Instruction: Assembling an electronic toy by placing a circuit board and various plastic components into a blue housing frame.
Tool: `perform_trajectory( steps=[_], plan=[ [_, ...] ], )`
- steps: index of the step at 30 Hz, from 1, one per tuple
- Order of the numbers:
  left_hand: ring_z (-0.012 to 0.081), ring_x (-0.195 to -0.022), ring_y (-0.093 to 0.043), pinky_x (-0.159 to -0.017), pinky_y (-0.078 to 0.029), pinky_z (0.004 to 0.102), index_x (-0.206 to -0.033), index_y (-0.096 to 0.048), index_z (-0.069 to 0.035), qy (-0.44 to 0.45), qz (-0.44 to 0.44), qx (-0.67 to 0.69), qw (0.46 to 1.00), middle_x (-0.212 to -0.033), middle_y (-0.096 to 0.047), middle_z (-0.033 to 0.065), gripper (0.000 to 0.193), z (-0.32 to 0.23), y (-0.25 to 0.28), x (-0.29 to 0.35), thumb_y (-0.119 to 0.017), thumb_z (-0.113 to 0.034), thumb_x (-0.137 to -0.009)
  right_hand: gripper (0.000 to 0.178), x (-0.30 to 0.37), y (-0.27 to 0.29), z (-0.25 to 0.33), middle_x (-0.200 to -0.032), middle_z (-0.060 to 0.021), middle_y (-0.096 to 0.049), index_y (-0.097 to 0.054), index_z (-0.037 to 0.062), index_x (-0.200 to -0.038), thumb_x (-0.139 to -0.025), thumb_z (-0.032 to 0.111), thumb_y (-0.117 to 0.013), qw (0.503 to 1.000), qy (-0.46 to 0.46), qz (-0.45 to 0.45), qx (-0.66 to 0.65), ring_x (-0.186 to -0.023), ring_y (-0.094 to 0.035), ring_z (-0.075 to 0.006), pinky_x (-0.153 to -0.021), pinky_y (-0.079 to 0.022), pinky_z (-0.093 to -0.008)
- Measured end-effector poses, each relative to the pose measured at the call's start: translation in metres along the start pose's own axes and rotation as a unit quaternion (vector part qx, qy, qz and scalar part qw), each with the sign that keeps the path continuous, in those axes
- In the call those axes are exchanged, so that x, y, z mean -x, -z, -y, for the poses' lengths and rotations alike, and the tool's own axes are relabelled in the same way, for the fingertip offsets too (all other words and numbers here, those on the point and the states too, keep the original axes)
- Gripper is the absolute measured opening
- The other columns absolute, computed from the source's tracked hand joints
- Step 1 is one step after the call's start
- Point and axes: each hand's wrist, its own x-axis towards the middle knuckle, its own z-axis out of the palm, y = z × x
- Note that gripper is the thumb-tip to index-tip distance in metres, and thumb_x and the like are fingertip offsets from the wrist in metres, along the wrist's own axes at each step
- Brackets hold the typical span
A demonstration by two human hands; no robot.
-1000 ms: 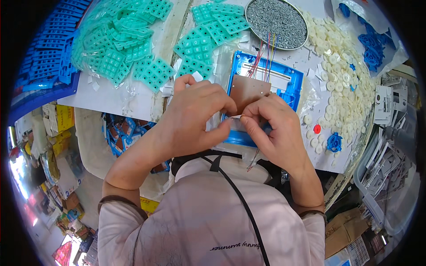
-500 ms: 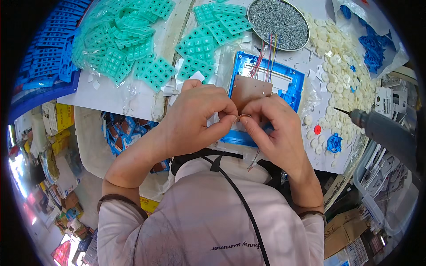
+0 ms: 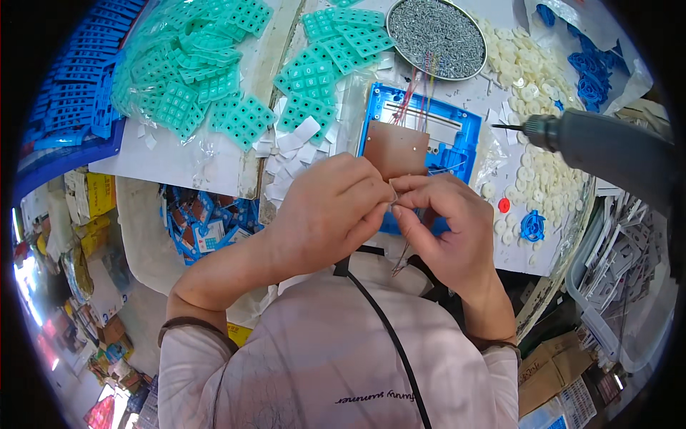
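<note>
Both hands meet just below the brown board (image 3: 396, 149), which lies on the blue case (image 3: 450, 136). The left hand (image 3: 325, 214) and right hand (image 3: 446, 229) each pinch closed on a thin wire (image 3: 401, 250) — fingertips nearly touching. The wire's long axis runs down toward the person's chest, its free end hanging below the right hand, so the right is nearer it. A drill (image 3: 600, 146) points in from the right, well apart.

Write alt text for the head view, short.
Both hands, left hand and right hand, meet fingertip to fingertip pinching thin wires over a brown circuit board in a blue plastic case. A grey power screwdriver juts in from the right.
</note>
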Motion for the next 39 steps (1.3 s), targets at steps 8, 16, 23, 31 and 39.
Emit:
perform_trajectory(
  steps=[8, 16, 23, 31, 39],
  plan=[
    [0.0128, -0.06, -0.06, -0.054, -0.047, 0.0276, -0.102, -0.064, 0.001, 0.202, 0.076, 0.116, 0.969, -0.074, -0.063, 0.0076, 0.01, 0.001, 0.003, 0.001, -0.066, -0.004, -0.093, 0.026, 0.004, -0.019, -0.026, -0.106, -0.0113, -0.073, -0.071, 0.0031, -0.09, -0.067, 0.002, -0.081, 0.957, 0.242, -0.076, 0.138, -0.088, -0.066, -0.0289, -0.07, -0.056, -0.0334],
    [0.0034, -0.062, -0.06, -0.053, -0.047, 0.019, -0.105, -0.061, 0.002, 0.374, 0.15, 0.331, 0.853, -0.076, -0.063, 0.0002, 0.008, 0.002, 0.016, -0.014, -0.062, -0.002, -0.098, 0.02, 0.0, -0.016, -0.038, -0.11, -0.0102, -0.072, -0.074, 0.0062, -0.087, -0.068, 0.012, -0.074, 0.932, 0.297, -0.069, 0.197, -0.091, -0.064, -0.0269, -0.066, -0.054, -0.0304],
    [0.0031, -0.062, -0.06, -0.053, -0.046, 0.0186, -0.104, -0.061, 0.002, 0.334, 0.147, 0.289, 0.885, -0.077, -0.063, 0.0001, 0.009, 0.006, 0.014, -0.009, -0.063, -0.002, -0.096, 0.023, 0.005, -0.01, -0.031, -0.1, -0.0062, -0.07, -0.075, 0.0083, -0.088, -0.066, 0.013, -0.074, 0.931, 0.261, -0.059, 0.248, -0.085, -0.061, -0.0252, -0.065, -0.052, -0.031],
    [0.0021, -0.068, -0.06, -0.058, -0.047, 0.0173, -0.108, -0.062, 0.002, 0.324, 0.155, 0.321, 0.876, -0.084, -0.065, -0.0004, 0.014, 0.008, 0.014, -0.008, -0.066, -0.002, -0.095, 0.023, -0.005, -0.019, -0.039, -0.099, -0.0058, -0.073, -0.074, 0.0041, -0.088, -0.067, 0.014, -0.073, 0.917, 0.344, -0.072, 0.188, -0.087, -0.065, -0.0249, -0.065, -0.055, -0.0302],
    [0.0074, -0.066, -0.062, -0.058, -0.048, 0.0243, -0.106, -0.061, -0.001, 0.236, 0.143, 0.154, 0.949, -0.08, -0.065, 0.0027, 0.017, 0.001, 0.012, -0.005, -0.071, -0.003, -0.091, 0.021, 0.0, -0.012, -0.038, -0.1, -0.0031, -0.069, -0.074, 0.0068, -0.088, -0.068, 0.013, -0.074, 0.918, 0.313, -0.048, 0.24, -0.091, -0.06, -0.0258, -0.07, -0.05, -0.0348]
  ],
)
